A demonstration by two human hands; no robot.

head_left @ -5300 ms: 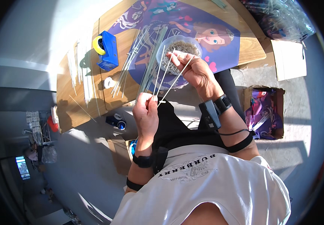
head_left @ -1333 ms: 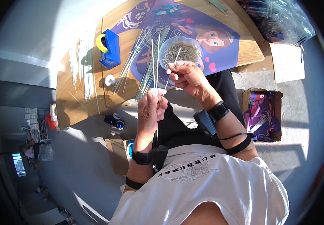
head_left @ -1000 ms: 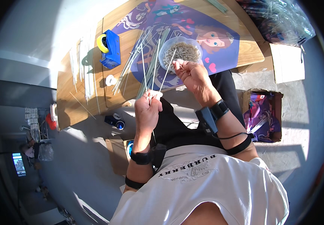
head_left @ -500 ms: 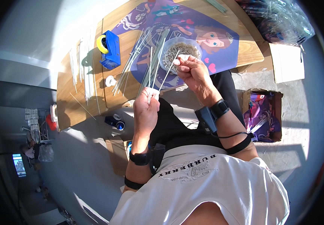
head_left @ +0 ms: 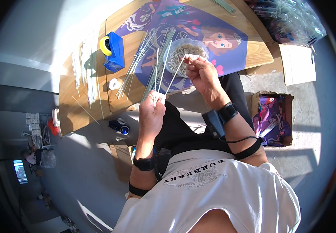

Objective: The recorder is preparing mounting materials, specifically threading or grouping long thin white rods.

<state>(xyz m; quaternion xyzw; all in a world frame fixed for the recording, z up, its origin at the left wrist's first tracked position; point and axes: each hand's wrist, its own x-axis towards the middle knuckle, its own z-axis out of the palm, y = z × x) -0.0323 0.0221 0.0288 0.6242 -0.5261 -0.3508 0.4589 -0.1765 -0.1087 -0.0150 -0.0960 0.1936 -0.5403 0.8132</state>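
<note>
My left hand (head_left: 152, 110) is closed around the lower ends of a few thin pale rods (head_left: 158, 73) that fan upward. One of these rods slants up to my right hand (head_left: 201, 73), whose fingertips pinch its far end. Whether a small fitting sits in that pinch is hidden by the fingers. Just behind the right hand stands a clear round tub (head_left: 166, 59) full of short whitish tube pieces (head_left: 187, 49). More thin rods (head_left: 142, 50) lie in loose bunches beside the tub, on a purple printed sheet (head_left: 234, 58).
A blue tape dispenser (head_left: 115, 52) with yellow tape stands on the wooden table (head_left: 68, 112), near a small white roll (head_left: 114, 84). Other rods (head_left: 91, 77) lie at left. On the floor at right is an open carton (head_left: 288, 120); a plastic-wrapped bundle (head_left: 292, 23) sits at far right.
My right hand has shifted slightly right and down, its fingers now covering the tip of the slanting rod. My left hand has barely moved.
</note>
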